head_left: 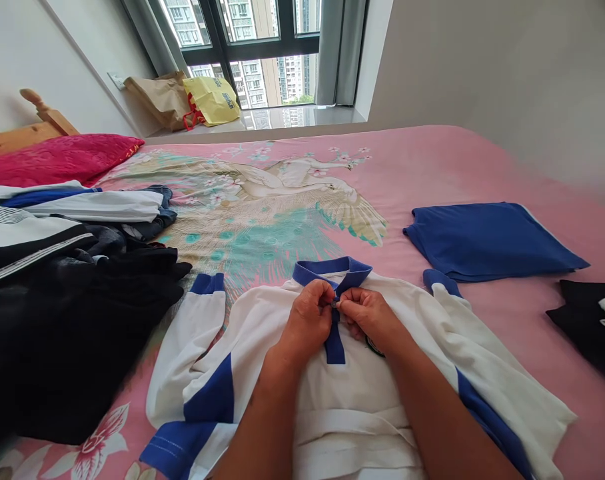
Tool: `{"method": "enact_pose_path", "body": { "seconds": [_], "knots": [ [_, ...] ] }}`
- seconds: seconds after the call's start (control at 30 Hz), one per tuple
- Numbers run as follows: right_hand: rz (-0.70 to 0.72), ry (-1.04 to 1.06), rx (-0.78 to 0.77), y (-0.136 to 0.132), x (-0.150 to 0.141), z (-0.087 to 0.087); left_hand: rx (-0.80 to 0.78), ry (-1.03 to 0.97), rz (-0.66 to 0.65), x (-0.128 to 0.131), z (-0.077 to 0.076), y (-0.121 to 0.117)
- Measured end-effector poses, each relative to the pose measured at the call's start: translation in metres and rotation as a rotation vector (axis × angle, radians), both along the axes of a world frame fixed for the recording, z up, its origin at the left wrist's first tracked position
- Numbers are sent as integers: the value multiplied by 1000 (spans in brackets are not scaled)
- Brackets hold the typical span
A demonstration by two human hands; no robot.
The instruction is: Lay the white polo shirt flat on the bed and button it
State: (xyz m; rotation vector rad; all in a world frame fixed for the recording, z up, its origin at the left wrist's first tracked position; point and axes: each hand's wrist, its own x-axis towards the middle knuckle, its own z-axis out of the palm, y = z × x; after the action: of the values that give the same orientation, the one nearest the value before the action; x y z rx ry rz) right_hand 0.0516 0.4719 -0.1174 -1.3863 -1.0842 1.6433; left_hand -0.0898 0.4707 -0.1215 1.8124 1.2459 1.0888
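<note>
Hands [310,315] [370,312] pinching placket [335,347], white shirt [352,393] beneath, collar [357,271] just beyond

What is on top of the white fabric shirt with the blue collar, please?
On the shirt, the left hand and right hand pinch the blue fabric strip below the collar. Fabric directly beneath the hands cannot be seen.

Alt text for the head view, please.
A person's left hand and right hand pinch the blue placket of a white shirt, just below its collar; the shirt lies on a pink bed. Piled clothes lie at left, a folded blue garment at right, a window beyond.
</note>
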Motion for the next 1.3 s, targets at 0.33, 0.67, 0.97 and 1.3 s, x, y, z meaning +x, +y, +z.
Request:
{"method": "enact_pose_path", "body": {
  "seconds": [0.33, 0.67, 0.97, 1.3],
  "knots": [
    [-120, -27, 165, 0, -8, -1, -298, -501, 53, -1, -1, 6],
    [-199, -203, 541, -8, -13, -2, -386, -573, 45, 0, 9, 2],
    [-212, -287, 650, -9, -12, 1, -421, -592, 27, -1, 7, 3],
    [-231, -373, 624, -10, -12, 4, -391, -562, 35, -1, 6, 3]
  ]
}}
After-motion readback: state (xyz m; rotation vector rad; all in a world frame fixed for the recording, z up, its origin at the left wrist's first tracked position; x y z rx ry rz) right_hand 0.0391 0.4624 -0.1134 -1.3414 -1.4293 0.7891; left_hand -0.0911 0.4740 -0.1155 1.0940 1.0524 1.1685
